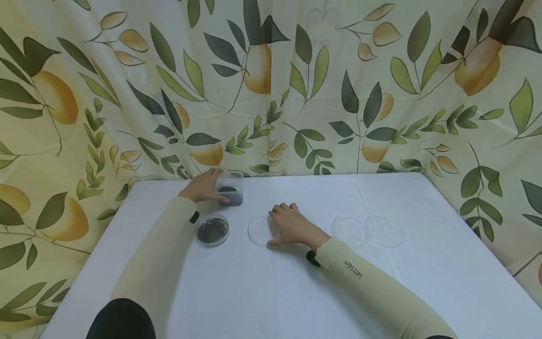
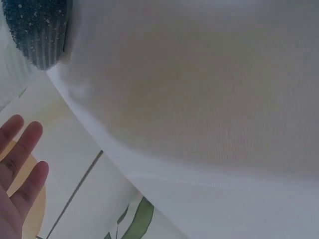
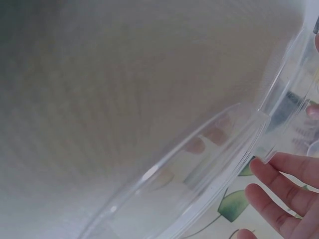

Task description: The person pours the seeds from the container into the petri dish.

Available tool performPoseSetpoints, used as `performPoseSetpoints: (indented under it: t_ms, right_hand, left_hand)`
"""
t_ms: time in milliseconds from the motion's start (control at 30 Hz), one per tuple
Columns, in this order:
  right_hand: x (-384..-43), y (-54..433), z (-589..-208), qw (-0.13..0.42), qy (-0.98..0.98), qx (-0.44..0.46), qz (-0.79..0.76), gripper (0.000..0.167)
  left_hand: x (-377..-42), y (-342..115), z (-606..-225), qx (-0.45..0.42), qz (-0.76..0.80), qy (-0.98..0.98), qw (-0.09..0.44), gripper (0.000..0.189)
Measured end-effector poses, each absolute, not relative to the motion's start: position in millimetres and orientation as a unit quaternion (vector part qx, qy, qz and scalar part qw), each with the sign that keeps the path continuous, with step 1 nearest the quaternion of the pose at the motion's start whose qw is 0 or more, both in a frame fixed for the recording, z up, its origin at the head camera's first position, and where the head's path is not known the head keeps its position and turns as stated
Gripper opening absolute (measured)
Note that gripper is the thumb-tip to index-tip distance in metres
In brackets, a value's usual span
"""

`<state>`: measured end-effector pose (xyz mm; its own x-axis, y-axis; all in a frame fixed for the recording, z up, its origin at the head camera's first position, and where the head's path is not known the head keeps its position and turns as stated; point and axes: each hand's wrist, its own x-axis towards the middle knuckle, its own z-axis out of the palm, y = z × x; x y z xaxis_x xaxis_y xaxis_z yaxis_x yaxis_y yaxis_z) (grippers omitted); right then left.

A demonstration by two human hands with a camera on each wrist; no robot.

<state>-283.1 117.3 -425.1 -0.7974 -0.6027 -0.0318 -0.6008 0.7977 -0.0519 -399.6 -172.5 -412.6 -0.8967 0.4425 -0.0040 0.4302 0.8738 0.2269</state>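
Note:
At the back left, a clear plastic box (image 1: 235, 190) contains dark granules. My left hand (image 1: 204, 186) is at its left side, thumb along the front and fingers toward the back. The left wrist view shows these fingers (image 2: 27, 144) spread, apart from the granule-filled box (image 2: 37, 30). My right hand (image 1: 292, 227) reaches over a clear petri dish (image 1: 254, 230), its thumb and fingertips on opposite sides of the rim. A fingertip (image 3: 259, 167) meets a clear rim in the right wrist view. Part of another clear dish (image 3: 149, 174) lies beneath this hand.
A petri dish filled with dark granules (image 1: 212, 230) stands in front of the box. Two more clear round dishes (image 1: 348, 230) lie to the right of my right hand. A patterned curtain (image 1: 309, 117) hangs behind the white-covered table (image 1: 262, 292).

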Motion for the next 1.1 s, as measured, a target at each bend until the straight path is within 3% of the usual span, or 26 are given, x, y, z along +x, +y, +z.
performPoseSetpoints:
  t_ms: [300, 1100]
  right_hand:
    - [-283.3, 116.1, -424.8, 0.023, 0.948, -0.318, -0.021, 0.081]
    - [-285.5, 117.0, -427.0, 0.027, 0.949, -0.315, -0.019, 0.084]
  left_hand:
    - [-396.8, -170.3, -408.9, 0.219, 0.111, 0.969, 0.031, 0.102]
    - [-390.6, -157.3, -403.1, 0.236, 0.056, 0.970, -0.023, 0.103]
